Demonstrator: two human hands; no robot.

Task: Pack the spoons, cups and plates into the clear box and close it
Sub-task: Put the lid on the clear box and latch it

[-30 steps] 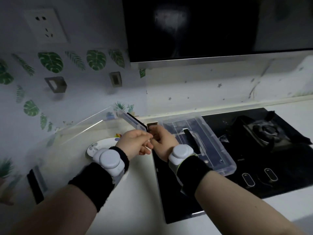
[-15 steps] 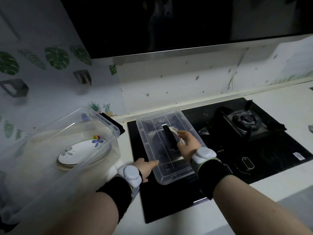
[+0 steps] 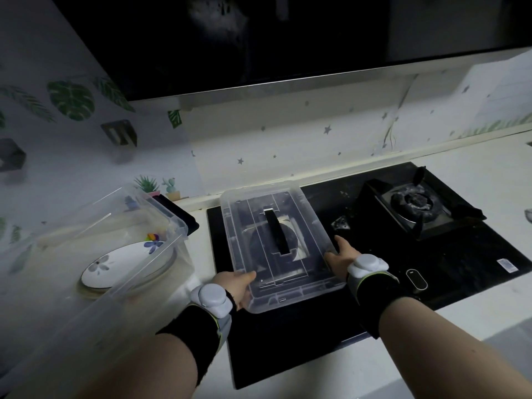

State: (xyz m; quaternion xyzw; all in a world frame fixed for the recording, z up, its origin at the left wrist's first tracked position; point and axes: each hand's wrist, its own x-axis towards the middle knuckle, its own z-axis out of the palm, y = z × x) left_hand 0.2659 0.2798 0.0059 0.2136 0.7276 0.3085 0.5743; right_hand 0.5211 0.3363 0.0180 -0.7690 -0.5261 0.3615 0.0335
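Gripping the clear lid (image 3: 276,243) from both sides: left hand (image 3: 237,286) curled around its near left corner, right hand (image 3: 338,259) pressed along its near right edge, fingers (image 3: 339,243) flat against the rim. Lid lies on the black stove (image 3: 374,298), over the stove's left half, black handle (image 3: 277,228) on top. Clear box (image 3: 161,254) stands just left of the stove on the white counter (image 3: 489,174), open, its black latch (image 3: 180,210) at the end nearest the stove. Flowered plate (image 3: 121,264) lies flat inside the box. Cannot tell whether spoons or cups are in there; walls too hazy. Burner (image 3: 414,203) sits on the stove's far right part. Grey bands on both wrists.
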